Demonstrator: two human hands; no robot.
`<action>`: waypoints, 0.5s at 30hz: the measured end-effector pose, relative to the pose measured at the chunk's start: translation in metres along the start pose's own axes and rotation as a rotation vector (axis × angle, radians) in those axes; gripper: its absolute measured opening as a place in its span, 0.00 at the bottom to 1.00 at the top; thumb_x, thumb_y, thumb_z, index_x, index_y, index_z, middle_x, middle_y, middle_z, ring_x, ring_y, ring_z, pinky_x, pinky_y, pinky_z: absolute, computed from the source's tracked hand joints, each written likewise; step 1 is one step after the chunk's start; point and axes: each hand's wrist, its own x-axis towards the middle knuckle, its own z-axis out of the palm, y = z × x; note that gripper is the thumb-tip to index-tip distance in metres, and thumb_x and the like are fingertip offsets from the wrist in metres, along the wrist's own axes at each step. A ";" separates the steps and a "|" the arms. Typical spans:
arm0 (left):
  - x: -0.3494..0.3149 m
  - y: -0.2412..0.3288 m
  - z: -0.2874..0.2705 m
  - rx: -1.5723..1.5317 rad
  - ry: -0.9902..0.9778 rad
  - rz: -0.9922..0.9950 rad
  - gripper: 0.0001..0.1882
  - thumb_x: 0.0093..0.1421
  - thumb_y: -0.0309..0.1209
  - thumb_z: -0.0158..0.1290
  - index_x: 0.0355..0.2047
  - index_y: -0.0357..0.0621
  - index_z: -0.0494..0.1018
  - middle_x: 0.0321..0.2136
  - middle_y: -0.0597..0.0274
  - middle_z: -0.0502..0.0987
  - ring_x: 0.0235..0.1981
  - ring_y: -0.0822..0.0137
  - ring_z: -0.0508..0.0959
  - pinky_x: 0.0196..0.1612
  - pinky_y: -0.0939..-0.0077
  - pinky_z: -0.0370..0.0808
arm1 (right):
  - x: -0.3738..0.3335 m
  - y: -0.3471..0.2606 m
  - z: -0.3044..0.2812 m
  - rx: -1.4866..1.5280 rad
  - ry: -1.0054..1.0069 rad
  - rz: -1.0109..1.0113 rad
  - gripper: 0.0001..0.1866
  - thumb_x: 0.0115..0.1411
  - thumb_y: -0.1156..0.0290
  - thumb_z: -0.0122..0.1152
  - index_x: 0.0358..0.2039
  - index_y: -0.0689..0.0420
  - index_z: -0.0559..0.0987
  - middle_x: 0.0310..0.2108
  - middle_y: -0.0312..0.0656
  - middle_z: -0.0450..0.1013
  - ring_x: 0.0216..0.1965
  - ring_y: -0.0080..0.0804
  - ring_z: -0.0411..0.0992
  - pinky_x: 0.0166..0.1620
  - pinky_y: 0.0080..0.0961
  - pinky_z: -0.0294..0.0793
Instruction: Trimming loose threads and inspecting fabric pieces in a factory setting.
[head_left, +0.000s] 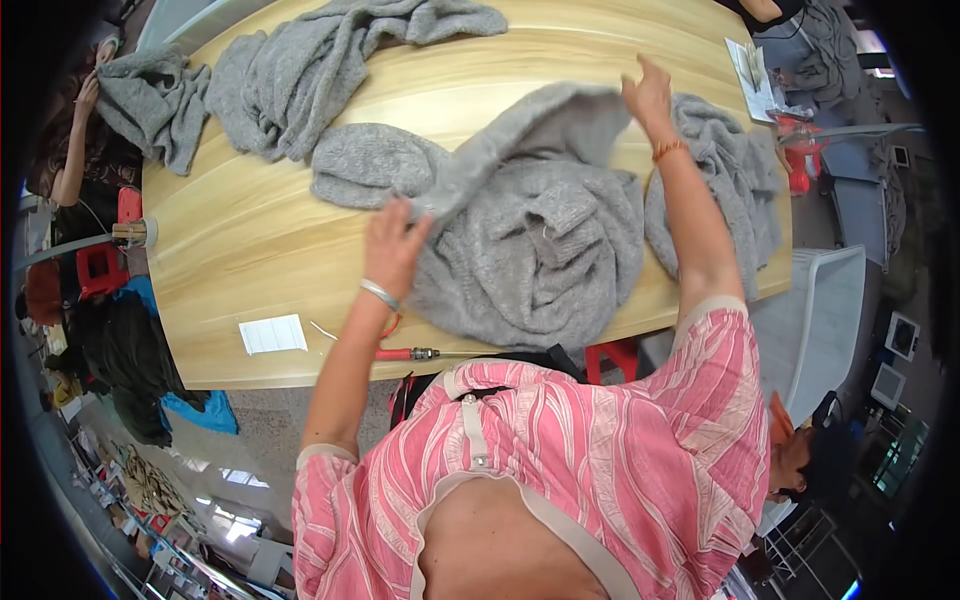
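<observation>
A grey knit garment, perhaps a sweater, lies bunched on the wooden table in front of me. One flap of it is raised and blurred, spanning the gap between my two hands. At its far right corner my right hand seems to pinch the raised edge, the index finger pointing away. My left hand is palm down at the left end of the flap, fingers spread, fingertips against the knit. A rounded grey part, maybe a sleeve, sticks out beyond that hand.
More grey knits lie on the table, one pile to my right, another far left. A white paper and a red-handled tool are near the front edge. Another person's hand touches grey cloth at left.
</observation>
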 end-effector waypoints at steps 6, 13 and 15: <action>-0.025 0.071 0.034 -0.672 -0.240 -0.236 0.22 0.49 0.22 0.51 0.47 0.45 0.68 0.48 0.49 0.66 0.50 0.47 0.65 0.51 0.57 0.64 | -0.092 -0.064 -0.054 0.429 -0.890 0.221 0.13 0.52 0.67 0.56 0.37 0.56 0.78 0.36 0.47 0.75 0.37 0.45 0.73 0.42 0.35 0.71; -0.023 0.061 0.062 -0.330 -0.096 -0.623 0.25 0.49 0.28 0.54 0.49 0.45 0.64 0.40 0.51 0.68 0.40 0.49 0.69 0.46 0.58 0.65 | -0.111 -0.067 -0.066 0.128 -1.082 -0.044 0.20 0.48 0.65 0.60 0.42 0.57 0.76 0.35 0.51 0.75 0.40 0.47 0.72 0.43 0.36 0.72; -0.031 0.053 0.065 -0.396 -0.288 -0.569 0.27 0.48 0.28 0.55 0.50 0.44 0.64 0.35 0.52 0.70 0.39 0.48 0.69 0.44 0.56 0.65 | -0.114 -0.058 -0.064 0.175 -1.138 -0.061 0.20 0.48 0.66 0.60 0.43 0.56 0.75 0.37 0.52 0.74 0.41 0.48 0.72 0.44 0.37 0.71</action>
